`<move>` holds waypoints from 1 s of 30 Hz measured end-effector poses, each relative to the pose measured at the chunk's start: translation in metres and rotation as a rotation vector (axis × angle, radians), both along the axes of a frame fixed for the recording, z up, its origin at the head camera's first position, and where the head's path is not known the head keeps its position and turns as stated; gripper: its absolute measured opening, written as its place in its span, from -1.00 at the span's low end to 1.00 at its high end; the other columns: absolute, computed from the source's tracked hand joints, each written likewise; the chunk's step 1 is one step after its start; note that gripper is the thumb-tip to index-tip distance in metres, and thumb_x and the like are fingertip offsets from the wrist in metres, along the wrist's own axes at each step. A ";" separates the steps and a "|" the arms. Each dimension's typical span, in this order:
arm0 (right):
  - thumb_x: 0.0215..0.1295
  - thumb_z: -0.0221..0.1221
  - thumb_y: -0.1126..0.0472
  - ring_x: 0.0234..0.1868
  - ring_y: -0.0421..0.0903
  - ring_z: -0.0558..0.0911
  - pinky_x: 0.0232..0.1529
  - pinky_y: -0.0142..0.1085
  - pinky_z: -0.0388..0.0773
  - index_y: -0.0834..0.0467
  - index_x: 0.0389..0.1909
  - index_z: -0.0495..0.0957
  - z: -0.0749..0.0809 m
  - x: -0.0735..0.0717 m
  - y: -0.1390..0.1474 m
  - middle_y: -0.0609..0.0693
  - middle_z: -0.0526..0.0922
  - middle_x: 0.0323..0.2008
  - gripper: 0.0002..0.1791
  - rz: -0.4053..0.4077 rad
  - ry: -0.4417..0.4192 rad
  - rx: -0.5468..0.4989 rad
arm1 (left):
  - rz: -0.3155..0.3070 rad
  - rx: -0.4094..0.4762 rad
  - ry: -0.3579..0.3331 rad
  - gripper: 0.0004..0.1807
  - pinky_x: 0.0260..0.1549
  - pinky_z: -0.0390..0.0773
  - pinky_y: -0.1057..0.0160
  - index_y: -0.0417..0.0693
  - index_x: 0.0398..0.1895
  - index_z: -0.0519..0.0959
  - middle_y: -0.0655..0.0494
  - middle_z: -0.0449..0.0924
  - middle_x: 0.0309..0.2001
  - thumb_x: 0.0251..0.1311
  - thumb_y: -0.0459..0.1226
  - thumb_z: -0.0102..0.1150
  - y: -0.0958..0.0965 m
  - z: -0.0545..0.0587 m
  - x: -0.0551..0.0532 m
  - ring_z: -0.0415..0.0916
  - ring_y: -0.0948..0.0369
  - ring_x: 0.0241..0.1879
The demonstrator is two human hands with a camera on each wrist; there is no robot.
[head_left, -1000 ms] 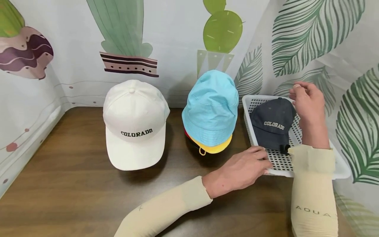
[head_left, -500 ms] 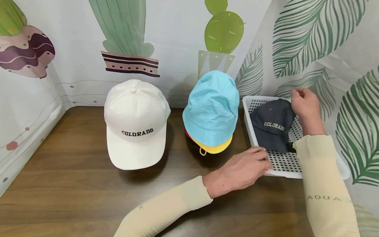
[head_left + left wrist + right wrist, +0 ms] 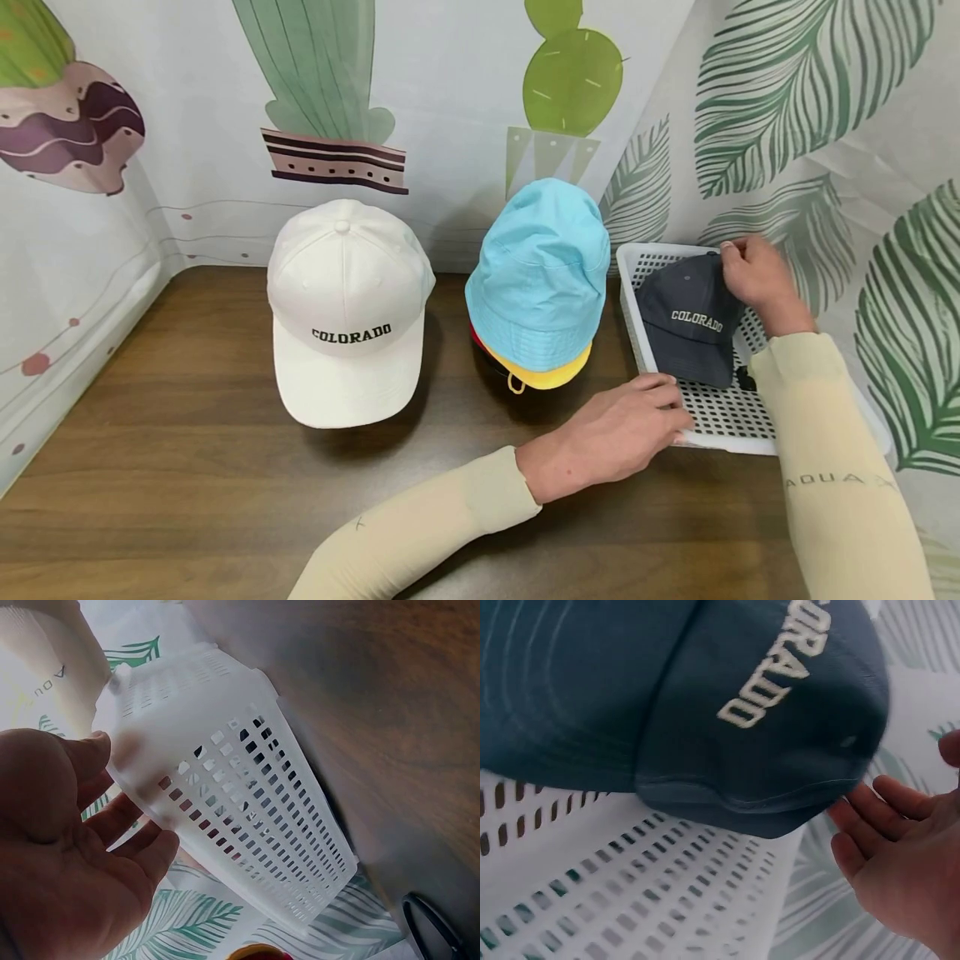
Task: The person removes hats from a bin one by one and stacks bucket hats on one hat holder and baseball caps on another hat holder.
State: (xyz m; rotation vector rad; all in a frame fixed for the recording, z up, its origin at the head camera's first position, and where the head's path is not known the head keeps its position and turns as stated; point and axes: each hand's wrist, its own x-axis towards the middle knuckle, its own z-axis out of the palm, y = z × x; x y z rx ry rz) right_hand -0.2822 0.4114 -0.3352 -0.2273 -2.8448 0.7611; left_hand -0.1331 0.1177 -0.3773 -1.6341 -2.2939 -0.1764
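Note:
A navy baseball cap (image 3: 686, 312) lettered COLORADO rests in a white perforated plastic basket (image 3: 632, 317) at the right. My right hand (image 3: 761, 275) is at the right side of the cap's crown. In the right wrist view, the fingers of that hand (image 3: 907, 870) meet the cap's lower edge, partly behind it, with the thumb apart. My left hand (image 3: 611, 433) holds the basket's near left corner. The left wrist view has the thumb and fingers of this hand (image 3: 75, 825) on both sides of the basket's rim (image 3: 142, 802).
A white COLORADO cap (image 3: 348, 317) stands at the left of the wooden table (image 3: 187, 467). Between it and the basket is a light blue bucket hat (image 3: 540, 275) over a yellow-brimmed hat (image 3: 555, 377). Patterned cloth (image 3: 442, 100) hangs behind and to the right.
My right hand has come down and left from above the basket's far right side to the cap's crown. My left hand has stayed on the basket's corner.

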 end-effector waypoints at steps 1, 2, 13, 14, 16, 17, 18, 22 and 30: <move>0.70 -0.41 -0.06 0.09 0.44 0.44 0.11 0.36 0.37 0.52 0.32 0.34 -0.002 -0.001 0.000 0.50 0.41 0.12 -0.27 0.010 -0.009 -0.002 | 0.002 -0.001 0.002 -0.74 0.54 0.01 0.39 0.23 0.15 0.69 0.33 0.64 0.09 0.65 -0.12 0.01 0.000 0.000 0.000 0.39 0.27 0.37; 0.71 -0.41 -0.07 0.15 0.46 0.43 0.17 0.38 0.36 0.53 0.38 0.30 -0.004 -0.001 0.000 0.52 0.40 0.18 -0.25 0.019 -0.022 -0.006 | 0.003 -0.002 0.004 -0.73 0.54 0.01 0.39 0.23 0.15 0.69 0.33 0.63 0.09 0.65 -0.12 0.00 0.000 0.000 0.000 0.39 0.27 0.37; 0.73 -0.46 -0.06 0.35 0.57 0.27 0.33 0.43 0.22 0.55 0.53 0.04 -0.009 0.007 0.007 0.62 0.16 0.39 -0.23 0.033 -0.157 -0.070 | 0.005 -0.011 0.000 -0.74 0.54 0.01 0.40 0.23 0.13 0.69 0.34 0.62 0.08 0.66 -0.10 0.00 0.003 -0.001 0.001 0.39 0.27 0.36; 0.73 -0.46 -0.06 0.36 0.58 0.25 0.33 0.44 0.21 0.55 0.55 0.01 -0.009 0.008 0.008 0.63 0.14 0.41 -0.23 0.037 -0.173 -0.082 | 0.004 -0.007 0.002 -0.74 0.53 0.01 0.40 0.23 0.12 0.69 0.34 0.63 0.07 0.65 -0.10 0.00 0.003 -0.001 0.001 0.39 0.27 0.35; 0.73 -0.46 -0.05 0.41 0.61 0.19 0.36 0.44 0.19 0.54 0.57 -0.04 -0.008 0.010 0.009 0.64 0.07 0.45 -0.23 0.046 -0.202 -0.102 | 0.000 0.001 0.005 -0.75 0.52 0.03 0.40 0.22 0.12 0.69 0.35 0.63 0.06 0.65 -0.11 0.01 0.002 -0.001 0.001 0.39 0.27 0.34; 0.73 -0.46 -0.05 0.43 0.62 0.16 0.37 0.44 0.18 0.53 0.58 -0.05 -0.008 0.011 0.010 0.64 0.05 0.47 -0.23 0.052 -0.215 -0.111 | -0.002 0.005 0.009 -0.75 0.53 0.03 0.40 0.22 0.11 0.69 0.35 0.63 0.05 0.65 -0.12 0.00 0.002 -0.001 0.001 0.40 0.27 0.33; 0.74 -0.45 -0.05 0.45 0.62 0.13 0.38 0.43 0.17 0.53 0.59 -0.06 -0.007 0.011 0.010 0.64 0.02 0.48 -0.23 0.058 -0.223 -0.120 | -0.004 0.009 0.015 -0.75 0.53 0.03 0.40 0.21 0.11 0.70 0.35 0.63 0.05 0.65 -0.12 0.00 0.002 -0.001 0.001 0.40 0.27 0.33; 0.74 -0.43 -0.06 0.49 0.62 0.09 0.40 0.41 0.17 0.53 0.58 -0.04 -0.006 0.012 0.010 0.63 0.00 0.50 -0.23 0.071 -0.233 -0.146 | -0.009 0.026 0.027 -0.75 0.53 0.03 0.40 0.20 0.08 0.70 0.35 0.63 0.03 0.65 -0.12 0.00 0.000 -0.002 0.000 0.41 0.27 0.33; 0.74 -0.40 -0.06 0.43 0.61 0.16 0.37 0.42 0.20 0.55 0.52 0.07 -0.007 0.014 0.009 0.64 0.08 0.45 -0.24 0.083 -0.228 -0.167 | -0.008 0.039 0.031 -0.75 0.54 0.03 0.40 0.20 0.08 0.70 0.34 0.63 0.02 0.65 -0.11 0.02 0.000 -0.003 0.001 0.42 0.28 0.33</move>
